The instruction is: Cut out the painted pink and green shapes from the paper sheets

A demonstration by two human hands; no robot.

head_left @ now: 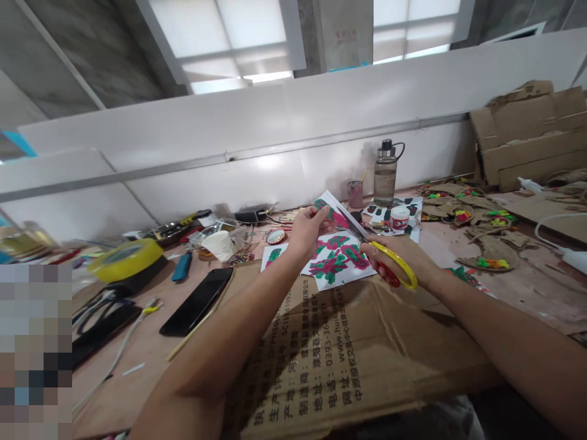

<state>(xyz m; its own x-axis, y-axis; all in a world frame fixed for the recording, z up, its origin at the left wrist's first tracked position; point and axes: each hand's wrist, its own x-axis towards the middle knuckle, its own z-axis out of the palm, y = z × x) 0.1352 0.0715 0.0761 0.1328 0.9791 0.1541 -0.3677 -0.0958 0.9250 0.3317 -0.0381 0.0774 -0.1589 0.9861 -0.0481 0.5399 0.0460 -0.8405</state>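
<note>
Right hand gripping yellow-handled scissors, blades against a painted paper strip pinched in the raised left hand, both forearms extended above a flattened cardboard box, painted sheet beneath the hands.

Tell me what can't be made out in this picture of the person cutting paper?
- Head view: the right hand hides most of the scissors; whether the blades are open is unclear.
- The left hand covers part of the painted paper.
- A pixelated block hides the lower left corner.
- Printing on the cardboard is too small to read.
- The water bottle contents are unclear.
</note>
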